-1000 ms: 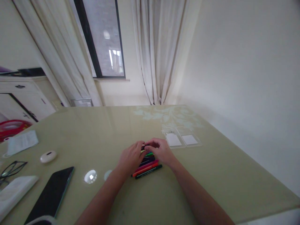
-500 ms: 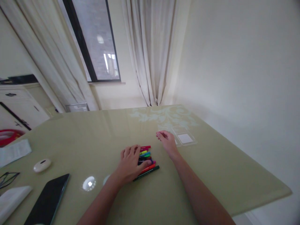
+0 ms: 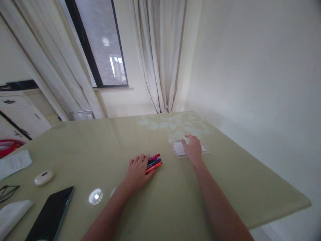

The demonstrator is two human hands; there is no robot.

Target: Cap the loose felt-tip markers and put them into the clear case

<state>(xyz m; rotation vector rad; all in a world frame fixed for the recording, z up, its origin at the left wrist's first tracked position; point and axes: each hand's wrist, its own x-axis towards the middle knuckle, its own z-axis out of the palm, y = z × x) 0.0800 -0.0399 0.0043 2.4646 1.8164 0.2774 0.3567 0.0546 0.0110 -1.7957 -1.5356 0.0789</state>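
Markers (image 3: pixel 153 168) are red, magenta, orange; table (image 3: pixel 165 207), leaf-patterned olive.

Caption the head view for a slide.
Left hand around bunched colored pens, right hand over a clear case.

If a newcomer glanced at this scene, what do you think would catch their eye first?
Probably the bundle of slim, brightly coloured pens, partly covered by the left hand near the middle of the glossy pale green table. Farther right, the right hand is over a clear, flat case with white panels. At lower left, the black rectangular phone contrasts with the pale tabletop.
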